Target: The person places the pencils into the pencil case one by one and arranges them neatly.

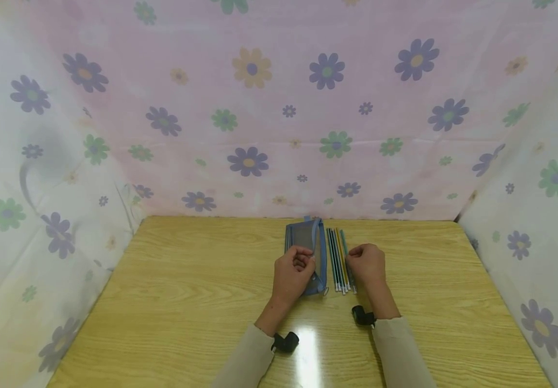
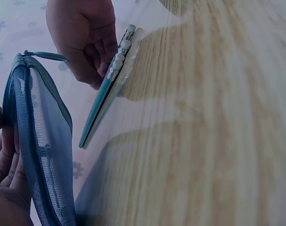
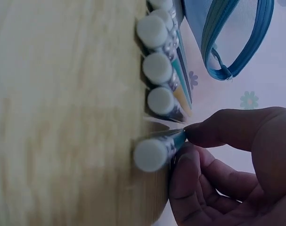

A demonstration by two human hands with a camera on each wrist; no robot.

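A blue mesh zip pencil pouch [image 1: 303, 235] lies on the table, its zip side gaping towards the right. My left hand [image 1: 290, 276] holds the pouch by its edge, with thumb and fingers curled at the opening; in the left wrist view some fingers show beside the zip edge [image 2: 53, 108]. To the right of the pouch several pencils [image 1: 335, 258] lie side by side, white eraser ends towards me. My right hand [image 1: 368, 264] pinches the rightmost pencil, a teal one [image 3: 152, 154], between thumb and index finger. In the right wrist view it sits slightly apart from the other pencils [image 3: 158, 68].
The wooden table [image 1: 186, 291] stretches around the pouch and pencils. Flower-patterned cloth [image 1: 279, 124] hangs behind the table and along both sides. Black wrist cameras [image 1: 286, 342] sit at both cuffs. A metal ring [image 1: 326, 291] hangs at the pouch's near corner.
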